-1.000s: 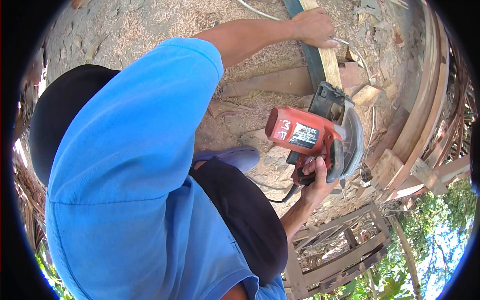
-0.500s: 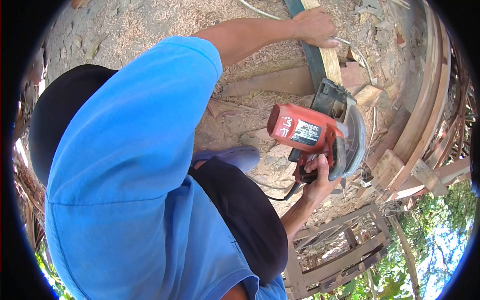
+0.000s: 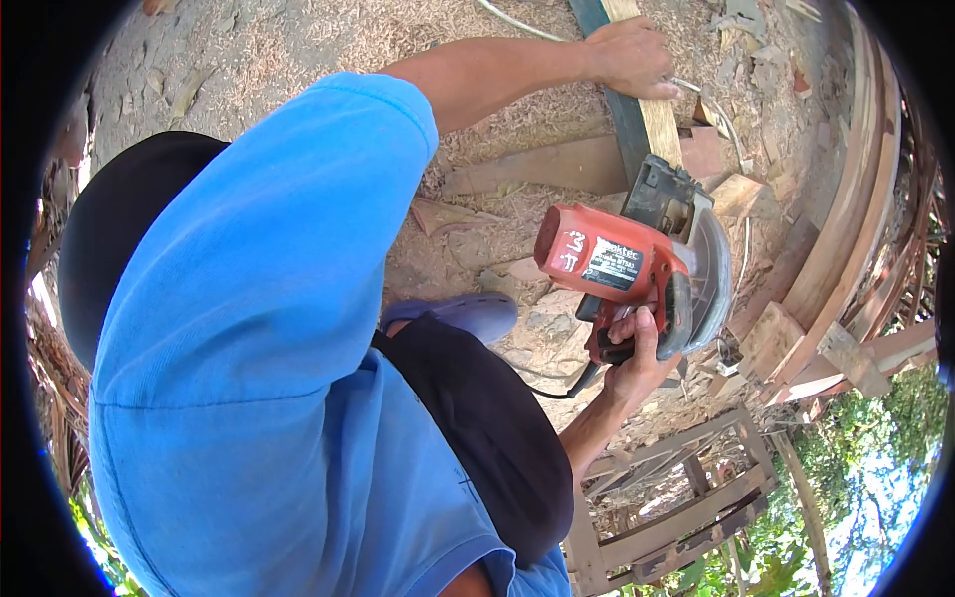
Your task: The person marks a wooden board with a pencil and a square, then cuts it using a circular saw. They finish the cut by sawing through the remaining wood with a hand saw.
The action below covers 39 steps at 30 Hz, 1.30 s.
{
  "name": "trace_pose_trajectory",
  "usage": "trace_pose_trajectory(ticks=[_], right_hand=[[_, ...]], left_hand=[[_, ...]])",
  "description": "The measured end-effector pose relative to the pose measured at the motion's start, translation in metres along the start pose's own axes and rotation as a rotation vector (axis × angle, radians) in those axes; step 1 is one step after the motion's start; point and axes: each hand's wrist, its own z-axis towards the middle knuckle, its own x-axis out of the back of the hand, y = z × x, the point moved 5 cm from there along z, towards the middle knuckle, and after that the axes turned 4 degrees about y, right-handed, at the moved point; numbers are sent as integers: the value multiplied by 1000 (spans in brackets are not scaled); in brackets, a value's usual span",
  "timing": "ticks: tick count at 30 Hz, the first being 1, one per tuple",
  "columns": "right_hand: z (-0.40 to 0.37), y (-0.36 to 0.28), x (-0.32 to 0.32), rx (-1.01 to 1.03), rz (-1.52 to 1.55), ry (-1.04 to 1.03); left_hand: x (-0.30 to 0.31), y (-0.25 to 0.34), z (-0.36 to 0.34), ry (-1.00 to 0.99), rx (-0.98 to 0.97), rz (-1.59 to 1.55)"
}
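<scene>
My right hand [image 3: 637, 353] is wrapped round the rear handle of a red circular saw [image 3: 607, 257], thumb on top. The saw's dark base plate [image 3: 662, 194] sits against the end of a length of timber [image 3: 657, 129], which has a pale face and a dark green side. The blade is hidden behind the grey guard [image 3: 711, 274]. Farther up the timber, my left hand [image 3: 632, 60] grips it from above, with the fingers curled over its far edge. A black power cord [image 3: 572, 388] leaves the saw's handle.
Sawdust and wood offcuts [image 3: 542, 164] litter the dirt ground. A pale cable [image 3: 517, 22] runs beneath the timber. Long curved boards [image 3: 846, 209] lie at the right, and a wooden frame [image 3: 686, 527] stands below. My shoe [image 3: 463, 313] is near the saw.
The saw and my right hand have shifted very slightly to the right. My left hand keeps its place on the timber.
</scene>
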Motion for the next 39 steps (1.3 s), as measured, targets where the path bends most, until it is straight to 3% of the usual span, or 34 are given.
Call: trace_pose_trajectory(ticks=[39], right_hand=[[32, -10, -19, 60, 14, -2]], left_hand=[[4, 0, -1, 50, -8, -43]])
